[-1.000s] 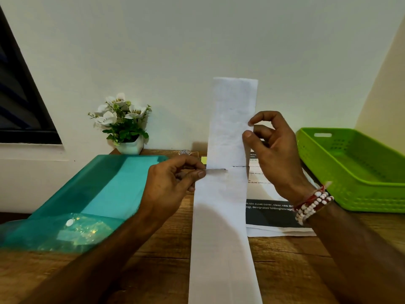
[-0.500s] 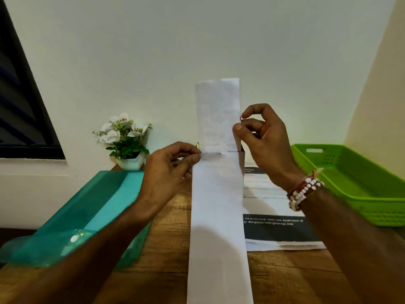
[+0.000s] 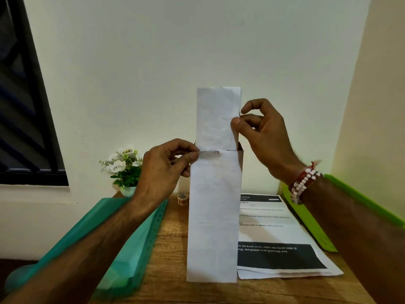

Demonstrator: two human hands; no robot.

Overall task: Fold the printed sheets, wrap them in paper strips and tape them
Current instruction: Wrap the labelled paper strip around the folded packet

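Lifted higher, the paper strip (image 3: 213, 216) stands upright. The left hand (image 3: 162, 170) pinches tape (image 3: 209, 154) at its seam; the right hand (image 3: 263, 137) pinches its right edge.

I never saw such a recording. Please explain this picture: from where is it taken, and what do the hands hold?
The camera sits on a person's head and looks down at that person's two bare hands; there is no machine. The left hand pinches a short tape strip at the edge of a long white paper, held upright. The right hand pinches the paper's right edge higher up. On the wooden table lie printed sheets, a teal folder, a green tray, a small tape roll and a flower pot.
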